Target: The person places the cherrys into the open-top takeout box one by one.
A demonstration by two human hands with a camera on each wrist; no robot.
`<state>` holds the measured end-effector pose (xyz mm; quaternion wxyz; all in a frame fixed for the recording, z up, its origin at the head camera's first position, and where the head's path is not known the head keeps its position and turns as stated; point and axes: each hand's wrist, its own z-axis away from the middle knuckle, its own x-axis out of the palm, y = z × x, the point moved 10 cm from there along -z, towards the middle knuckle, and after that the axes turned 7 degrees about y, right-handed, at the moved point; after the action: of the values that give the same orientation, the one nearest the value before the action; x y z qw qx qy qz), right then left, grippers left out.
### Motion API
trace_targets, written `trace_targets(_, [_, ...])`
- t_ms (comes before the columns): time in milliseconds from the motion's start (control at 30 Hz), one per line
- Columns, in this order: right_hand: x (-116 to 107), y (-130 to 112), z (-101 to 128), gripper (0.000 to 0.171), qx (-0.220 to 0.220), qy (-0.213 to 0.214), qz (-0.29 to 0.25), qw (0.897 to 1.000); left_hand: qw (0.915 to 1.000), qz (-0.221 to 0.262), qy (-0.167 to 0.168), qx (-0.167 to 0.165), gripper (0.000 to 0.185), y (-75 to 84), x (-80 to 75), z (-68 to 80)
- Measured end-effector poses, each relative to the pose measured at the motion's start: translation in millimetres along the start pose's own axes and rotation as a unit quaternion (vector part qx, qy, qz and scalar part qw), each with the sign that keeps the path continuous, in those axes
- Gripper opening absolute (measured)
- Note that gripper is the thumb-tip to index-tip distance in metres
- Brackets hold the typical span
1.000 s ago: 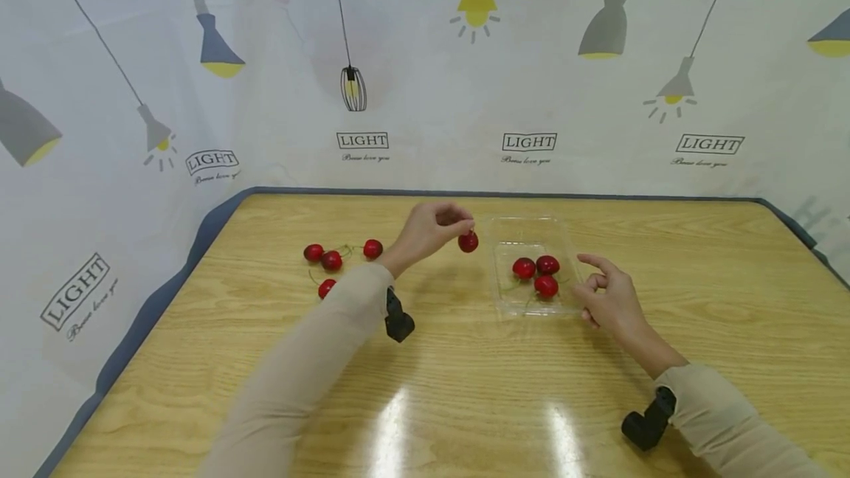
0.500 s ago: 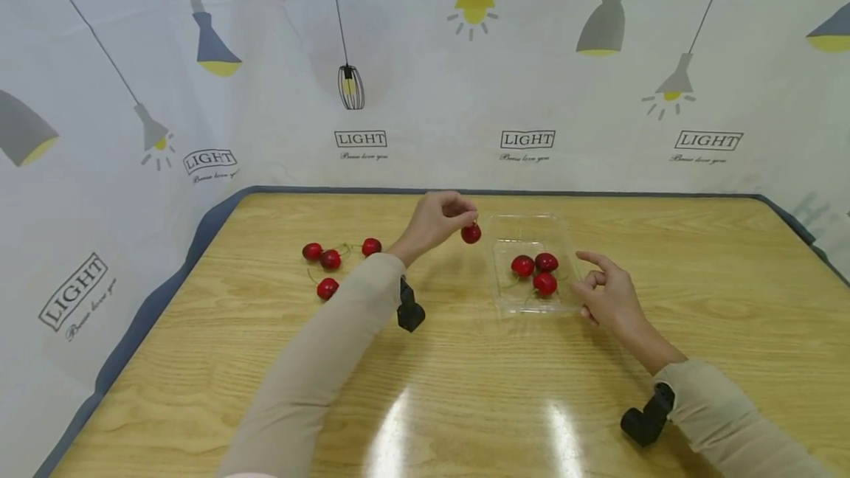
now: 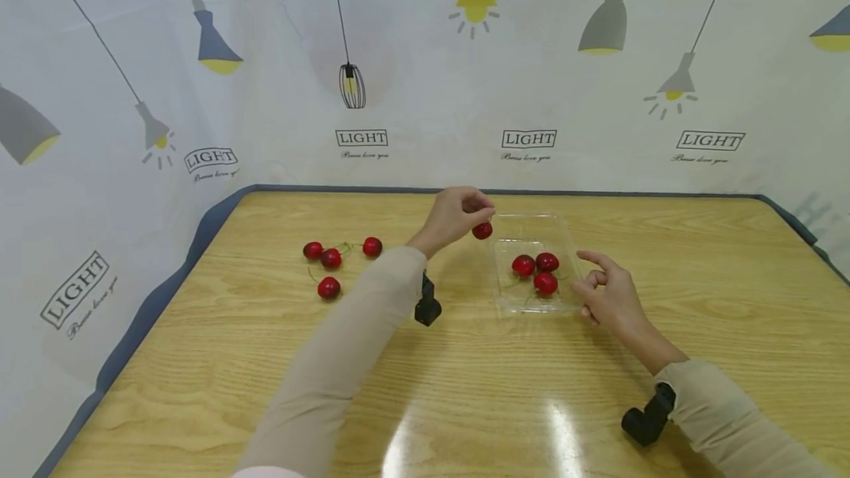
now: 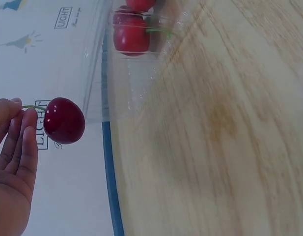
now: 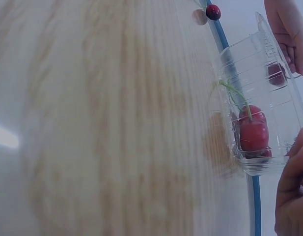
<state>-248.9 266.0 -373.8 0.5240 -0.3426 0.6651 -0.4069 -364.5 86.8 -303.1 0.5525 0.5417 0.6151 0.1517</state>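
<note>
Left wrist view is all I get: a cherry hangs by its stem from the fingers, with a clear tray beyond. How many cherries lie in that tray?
Observer: Three cherries lie in the clear tray, clustered near its middle.
Operator: Is the hanging one over the tray?
Observer: Not quite. The head view shows the held cherry, pinched by the left hand, just outside the tray's left rim.
Operator: Where is the other hand?
Observer: The right hand sits at the tray's near right corner with its index finger out. Whether it touches the tray is unclear.
</note>
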Motion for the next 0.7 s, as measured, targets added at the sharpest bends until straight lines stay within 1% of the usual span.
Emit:
trace_targets(200, [-1,0,0,0.052,0.001,0.003,0.006,1.0,0.9996,-0.007,-0.022,0.019,0.011,15.3,10.0,-3.7])
trace_targets(500, [0,-1,0,0.052,0.001,0.003,0.01,1.0,0.9993,-0.02,-0.03,0.011,0.012,22.9,16.1,-7.1])
trace_targets(700, [-1,-1,0,0.051,-0.004,0.007,0.016,1.0,0.9995,-0.012,-0.028,0.009,0.011,30.9,19.1,-11.1])
